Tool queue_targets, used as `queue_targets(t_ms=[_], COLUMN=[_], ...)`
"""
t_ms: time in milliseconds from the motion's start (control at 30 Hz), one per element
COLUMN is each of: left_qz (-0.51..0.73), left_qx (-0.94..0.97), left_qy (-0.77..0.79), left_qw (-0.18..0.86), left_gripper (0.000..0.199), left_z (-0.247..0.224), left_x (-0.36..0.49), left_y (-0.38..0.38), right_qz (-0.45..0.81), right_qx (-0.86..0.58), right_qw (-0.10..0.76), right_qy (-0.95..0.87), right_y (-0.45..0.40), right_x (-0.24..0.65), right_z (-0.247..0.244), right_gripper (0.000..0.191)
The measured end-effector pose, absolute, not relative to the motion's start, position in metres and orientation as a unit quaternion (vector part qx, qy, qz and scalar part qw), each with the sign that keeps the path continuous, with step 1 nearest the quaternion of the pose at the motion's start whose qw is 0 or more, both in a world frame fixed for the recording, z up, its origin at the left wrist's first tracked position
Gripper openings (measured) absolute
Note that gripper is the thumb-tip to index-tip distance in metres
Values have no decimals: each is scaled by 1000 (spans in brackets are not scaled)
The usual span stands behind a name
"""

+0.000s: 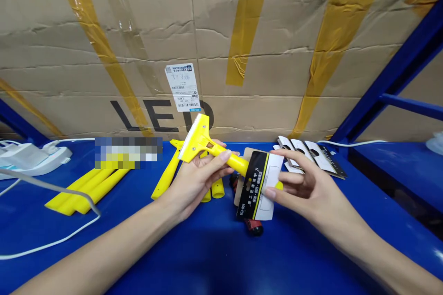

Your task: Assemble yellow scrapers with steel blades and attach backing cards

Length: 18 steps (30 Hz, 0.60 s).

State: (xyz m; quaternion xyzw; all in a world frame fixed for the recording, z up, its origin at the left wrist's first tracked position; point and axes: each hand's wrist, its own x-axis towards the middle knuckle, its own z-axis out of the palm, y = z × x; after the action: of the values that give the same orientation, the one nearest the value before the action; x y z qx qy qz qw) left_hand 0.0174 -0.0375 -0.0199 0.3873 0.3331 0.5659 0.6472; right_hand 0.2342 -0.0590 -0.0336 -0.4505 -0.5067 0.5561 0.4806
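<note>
A yellow scraper (195,143) with a wide blade head is held up over the blue tabletop, its head toward the upper left. My left hand (202,170) is closed around its handle just below the head. Around the lower handle sits a folded black and white packaging card (255,189), and the yellow handle end pokes out on its right. My right hand (302,182) pinches this card between thumb and fingers. Partly hidden behind the card, a red and black tool (254,227) lies on the table. More yellow handles (166,173) lie behind my left hand.
Several yellow tubes (93,189) lie at the left, near a white power strip (55,159) with plugs and cables. Folded cards (313,154) stand at the back right. A large taped cardboard box (214,32) walls off the back, beside a blue metal frame (384,78).
</note>
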Motion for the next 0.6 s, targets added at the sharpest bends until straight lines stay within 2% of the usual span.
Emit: queue_targets(t_ms=[100,300,433,600], left_qz=[550,548,580,559], left_qx=[415,393,361,470], left_qy=[348,365,353,388], left_qw=[636,642,640,563], left_gripper=[27,38,28,13], left_z=[-19,-11,-2,1], left_x=[16,16,13,5], left_y=[-37,-35,-31,-29], right_qz=[570,638,634,588], right_qx=[-448,-412,-408,-436], right_qw=[443,437,461,460], right_qy=[-527,-482,-467,-503], right_y=[-59,-58,-54,-50], right_x=[234,237,244,252], right_z=[-32,-24,-27,-30], right_gripper=[79,60,53,62])
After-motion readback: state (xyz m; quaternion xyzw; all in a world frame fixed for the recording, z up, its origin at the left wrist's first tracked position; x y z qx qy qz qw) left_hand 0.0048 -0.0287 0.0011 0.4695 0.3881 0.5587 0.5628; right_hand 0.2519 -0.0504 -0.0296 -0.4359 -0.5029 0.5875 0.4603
